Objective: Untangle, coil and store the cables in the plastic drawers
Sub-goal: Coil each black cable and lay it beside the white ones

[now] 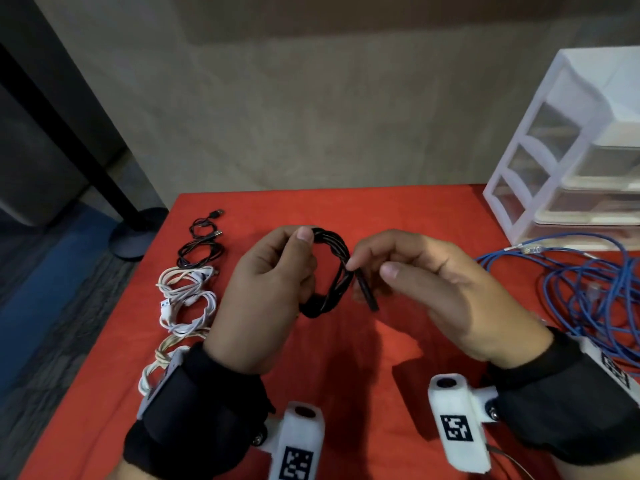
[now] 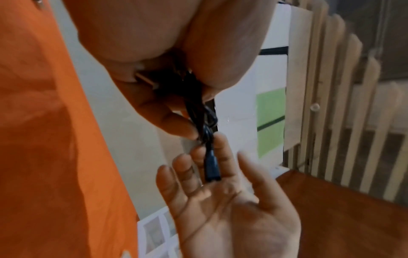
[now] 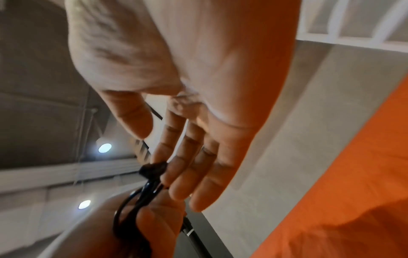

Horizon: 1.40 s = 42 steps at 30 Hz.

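Note:
A black cable [image 1: 329, 271] wound into a small oval coil is held up over the red tablecloth [image 1: 398, 209]. My left hand [image 1: 306, 258] grips the coil's left side, thumb on top. One plug end [image 1: 367, 293] sticks out to the right and down. My right hand [image 1: 370, 268] is beside it with fingers nearly straight; the index fingertip touches the coil and the thumb stands apart. In the left wrist view the plug [image 2: 212, 167] lies against the right hand's straight fingers [image 2: 220, 192]. The right wrist view shows the coil [image 3: 150, 183] at the right hand's fingertips [image 3: 176, 174].
Coiled black cables [image 1: 202, 244] and white cables [image 1: 187, 299] lie in a row along the table's left edge. A tangled blue cable [image 1: 588, 289] sprawls at the right. The white plastic drawer unit [image 1: 540, 150] stands at the back right corner.

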Motion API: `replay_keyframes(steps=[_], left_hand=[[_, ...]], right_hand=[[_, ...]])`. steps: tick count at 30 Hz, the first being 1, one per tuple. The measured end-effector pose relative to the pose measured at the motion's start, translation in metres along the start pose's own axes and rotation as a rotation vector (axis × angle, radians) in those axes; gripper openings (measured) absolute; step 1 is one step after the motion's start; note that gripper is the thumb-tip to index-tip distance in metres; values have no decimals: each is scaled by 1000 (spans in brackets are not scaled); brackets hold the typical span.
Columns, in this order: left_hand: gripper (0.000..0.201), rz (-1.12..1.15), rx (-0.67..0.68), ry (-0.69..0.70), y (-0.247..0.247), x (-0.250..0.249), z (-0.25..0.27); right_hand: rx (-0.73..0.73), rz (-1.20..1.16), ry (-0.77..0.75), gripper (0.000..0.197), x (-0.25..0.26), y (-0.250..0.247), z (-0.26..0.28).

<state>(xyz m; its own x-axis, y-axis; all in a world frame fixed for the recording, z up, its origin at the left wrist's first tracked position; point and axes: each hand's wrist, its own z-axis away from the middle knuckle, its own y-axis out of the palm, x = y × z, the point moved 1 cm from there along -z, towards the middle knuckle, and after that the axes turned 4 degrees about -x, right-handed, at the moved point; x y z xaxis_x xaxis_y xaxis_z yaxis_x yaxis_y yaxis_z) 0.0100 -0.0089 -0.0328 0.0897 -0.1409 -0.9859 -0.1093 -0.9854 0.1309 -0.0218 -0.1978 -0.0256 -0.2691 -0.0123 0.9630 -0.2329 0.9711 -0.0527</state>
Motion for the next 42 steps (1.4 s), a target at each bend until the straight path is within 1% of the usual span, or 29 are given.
replay_keyframes(steps=[2,3,5,7,9,10,11,13,15,16,18,20,21,23,26,30,33,36,40,42], left_hand=[[30,-58,-12,25,-2,0,0],[29,-66,-17,37,-2,0,0],[27,-40,-28,56,-1,-2,1],[24,-50,-38,105,3,-4,3],[21,-79,-63,172,8,-4,5],[20,-92,-80,208,10,-2,6],[18,-112,-93,238,11,-1,6],[15,-171,-111,277,10,2,6],[16,-224,-115,293,10,3,7],[18,-249,-121,301,10,4,7],[21,-296,-142,313,8,7,7],[23,-327,-149,315,5,9,5],[23,-340,-140,312,4,9,3],[24,-330,-117,276,1,8,0],[23,-328,-91,259,-2,5,-2],[18,-288,-51,246,0,4,-2],[15,-233,-36,218,0,6,-2],[14,-204,-33,208,1,6,-1],[15,-220,-18,244,4,7,-1],[13,-220,-14,250,3,8,-2]], right_hand=[[-56,112,-17,11,-1,3,-2],[-109,182,-38,10,-4,6,-4],[-274,270,-61,17,-13,8,-6],[-418,277,-56,17,-20,13,-6],[-456,201,-38,11,-24,18,-4],[-445,132,-28,8,-23,21,-3],[-434,54,-12,9,-21,24,-2],[-405,-84,53,23,-17,30,0],[-368,-118,119,40,-16,34,0],[-356,-107,136,42,-16,36,0],[-370,-98,154,31,-18,36,0],[-383,-166,179,19,-17,33,-1],[-370,-198,197,15,-17,31,0],[-287,-188,229,9,-14,29,0],[-161,-86,252,18,-13,24,1],[-58,-23,236,17,-11,17,1],[-10,22,245,15,-11,15,1],[-2,-73,302,14,-12,15,0],[-68,-277,389,13,-15,21,-3],[-100,-205,358,18,-18,25,-3]])
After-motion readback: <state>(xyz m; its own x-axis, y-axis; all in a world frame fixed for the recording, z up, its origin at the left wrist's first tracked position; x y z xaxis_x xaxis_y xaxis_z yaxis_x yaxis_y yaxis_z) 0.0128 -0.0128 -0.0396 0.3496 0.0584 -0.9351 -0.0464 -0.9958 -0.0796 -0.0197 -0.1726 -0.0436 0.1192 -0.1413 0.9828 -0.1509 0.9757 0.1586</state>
